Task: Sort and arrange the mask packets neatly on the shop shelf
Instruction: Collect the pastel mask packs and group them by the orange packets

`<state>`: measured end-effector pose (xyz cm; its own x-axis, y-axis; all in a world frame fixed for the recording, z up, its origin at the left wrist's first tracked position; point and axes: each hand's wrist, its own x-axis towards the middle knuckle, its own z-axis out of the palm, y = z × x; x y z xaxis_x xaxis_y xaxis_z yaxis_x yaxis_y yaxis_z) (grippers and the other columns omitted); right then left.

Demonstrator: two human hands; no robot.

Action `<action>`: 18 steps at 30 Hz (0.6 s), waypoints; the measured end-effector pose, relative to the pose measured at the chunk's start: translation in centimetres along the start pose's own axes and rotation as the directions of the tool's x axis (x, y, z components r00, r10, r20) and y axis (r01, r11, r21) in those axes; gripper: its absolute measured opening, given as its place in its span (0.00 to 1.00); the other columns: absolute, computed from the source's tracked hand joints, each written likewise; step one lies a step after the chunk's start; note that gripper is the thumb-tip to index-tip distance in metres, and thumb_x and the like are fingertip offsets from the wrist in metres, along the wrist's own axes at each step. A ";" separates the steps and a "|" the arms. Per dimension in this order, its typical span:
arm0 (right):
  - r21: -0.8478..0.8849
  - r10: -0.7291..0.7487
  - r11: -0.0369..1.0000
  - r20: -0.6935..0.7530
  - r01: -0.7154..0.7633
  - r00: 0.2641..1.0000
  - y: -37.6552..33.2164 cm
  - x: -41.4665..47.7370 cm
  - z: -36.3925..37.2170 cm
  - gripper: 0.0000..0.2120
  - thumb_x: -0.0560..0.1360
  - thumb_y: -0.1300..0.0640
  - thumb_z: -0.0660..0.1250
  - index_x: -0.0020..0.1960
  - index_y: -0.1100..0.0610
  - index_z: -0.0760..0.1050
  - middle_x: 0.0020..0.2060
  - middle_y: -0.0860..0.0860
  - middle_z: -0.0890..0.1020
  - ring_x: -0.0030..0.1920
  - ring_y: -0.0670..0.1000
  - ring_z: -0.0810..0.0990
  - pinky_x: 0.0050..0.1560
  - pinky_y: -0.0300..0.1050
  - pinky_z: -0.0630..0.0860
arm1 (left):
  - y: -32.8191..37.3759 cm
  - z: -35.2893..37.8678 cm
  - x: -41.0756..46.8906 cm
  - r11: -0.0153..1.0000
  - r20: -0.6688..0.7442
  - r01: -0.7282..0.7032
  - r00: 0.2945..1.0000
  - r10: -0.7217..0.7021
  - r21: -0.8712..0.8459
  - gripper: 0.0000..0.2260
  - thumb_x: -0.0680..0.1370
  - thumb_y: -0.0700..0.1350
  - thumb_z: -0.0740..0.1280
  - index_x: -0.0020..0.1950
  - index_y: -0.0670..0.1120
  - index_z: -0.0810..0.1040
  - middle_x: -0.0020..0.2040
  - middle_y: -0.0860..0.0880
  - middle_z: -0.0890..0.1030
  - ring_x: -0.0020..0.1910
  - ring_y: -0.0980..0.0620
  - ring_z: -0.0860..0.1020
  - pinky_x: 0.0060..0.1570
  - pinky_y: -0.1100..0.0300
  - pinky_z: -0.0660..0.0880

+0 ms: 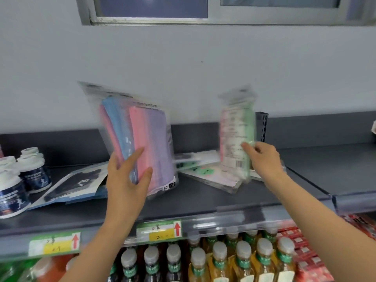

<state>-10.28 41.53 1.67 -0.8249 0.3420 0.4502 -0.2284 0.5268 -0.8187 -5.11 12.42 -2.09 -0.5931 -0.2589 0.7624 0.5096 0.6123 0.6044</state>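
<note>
Grey shop shelf [193, 200] carries flat packets [211, 176] at its middle, while the left hand [124, 180] grips tilted pink, blue and purple mask packets [150, 131] and the right hand [264, 157] pinches an upright green packet [234, 127] over them.

The mask packets [150, 143] were wrapped in clear, glossy plastic film over soft, matt, cloth-like masks. The shelf [193, 198] looked like smooth, matt grey painted metal. Its front strip [223, 222] was clear shiny plastic holding paper labels [158, 231]. The jars [34, 169] looked like glossy white plastic.
</note>
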 end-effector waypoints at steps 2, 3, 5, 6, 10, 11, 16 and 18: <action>0.271 0.163 0.944 0.105 -0.186 0.981 -0.5 -0.1 0.0 0.13 0.78 0.54 0.62 0.41 0.63 0.75 0.42 0.57 0.82 0.39 0.55 0.82 0.38 0.48 0.78 | 0.7 0.8 -0.3 0.998 0.010 -0.061 0.998 0.061 0.006 0.18 0.75 0.41 0.70 0.62 0.56 0.76 0.59 0.52 0.67 0.57 0.65 0.66 0.64 0.64 0.66; 0.314 0.190 0.920 0.165 -0.235 0.968 -0.5 -0.3 -0.1 0.10 0.79 0.56 0.62 0.44 0.60 0.76 0.45 0.56 0.83 0.41 0.52 0.82 0.38 0.45 0.79 | 0.9 1.2 -0.4 0.996 0.017 -0.090 0.996 0.090 0.020 0.17 0.75 0.40 0.70 0.63 0.52 0.77 0.61 0.53 0.67 0.59 0.68 0.65 0.66 0.70 0.63; 0.298 0.170 0.924 0.237 -0.238 0.956 -0.4 -1.0 -0.2 0.07 0.79 0.58 0.60 0.45 0.58 0.76 0.48 0.53 0.82 0.43 0.49 0.82 0.37 0.42 0.78 | 1.2 1.9 -0.8 0.992 0.045 -0.120 0.992 0.118 0.039 0.17 0.75 0.39 0.70 0.64 0.50 0.77 0.66 0.52 0.66 0.63 0.70 0.61 0.64 0.80 0.55; 0.285 0.148 0.933 0.249 -0.218 0.957 -0.4 -1.4 -0.1 0.08 0.79 0.58 0.60 0.46 0.59 0.75 0.49 0.54 0.82 0.45 0.50 0.82 0.37 0.45 0.79 | 1.3 2.2 -0.9 0.990 0.065 -0.134 0.989 0.131 0.042 0.17 0.75 0.39 0.70 0.64 0.50 0.77 0.67 0.52 0.65 0.64 0.67 0.61 0.63 0.80 0.54; 0.200 -0.018 0.980 0.198 -0.022 0.980 -1.4 -4.1 0.7 0.11 0.79 0.56 0.59 0.53 0.64 0.74 0.50 0.59 0.81 0.51 0.58 0.80 0.51 0.57 0.78 | 2.0 3.9 -2.2 0.986 0.114 -0.155 0.982 0.148 0.054 0.17 0.77 0.40 0.68 0.65 0.49 0.76 0.66 0.54 0.64 0.65 0.64 0.62 0.66 0.72 0.56; 0.210 -0.107 0.976 0.251 0.053 0.962 -1.9 -5.2 1.2 0.11 0.79 0.55 0.59 0.55 0.60 0.74 0.50 0.56 0.81 0.51 0.56 0.80 0.51 0.53 0.78 | 2.3 4.2 -2.5 0.989 0.112 -0.142 0.984 0.138 0.033 0.15 0.78 0.41 0.66 0.65 0.49 0.76 0.65 0.53 0.66 0.63 0.66 0.64 0.65 0.75 0.58; 0.159 -0.383 0.918 0.594 0.363 0.708 -3.2 -9.5 4.7 0.24 0.79 0.45 0.57 0.74 0.47 0.61 0.72 0.40 0.61 0.71 0.41 0.59 0.68 0.35 0.55 | 2.8 4.6 -3.0 0.996 0.085 -0.086 0.993 0.086 -0.010 0.14 0.76 0.31 0.64 0.47 0.51 0.78 0.48 0.58 0.70 0.50 0.73 0.70 0.46 0.82 0.64; 0.080 -0.412 0.888 0.578 0.453 0.705 -3.0 -9.8 5.4 0.24 0.80 0.49 0.55 0.75 0.47 0.57 0.75 0.44 0.55 0.74 0.44 0.52 0.71 0.38 0.49 | 2.5 4.3 -3.0 0.997 0.081 -0.008 0.997 0.015 -0.077 0.16 0.77 0.31 0.63 0.42 0.54 0.75 0.46 0.58 0.72 0.46 0.72 0.71 0.43 0.81 0.65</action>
<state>-4.33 32.42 -2.19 -0.7861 -0.4253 0.4485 -0.6179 0.5601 -0.5518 -4.79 17.95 -3.87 -0.6343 -0.1882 0.7498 0.5611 0.5552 0.6140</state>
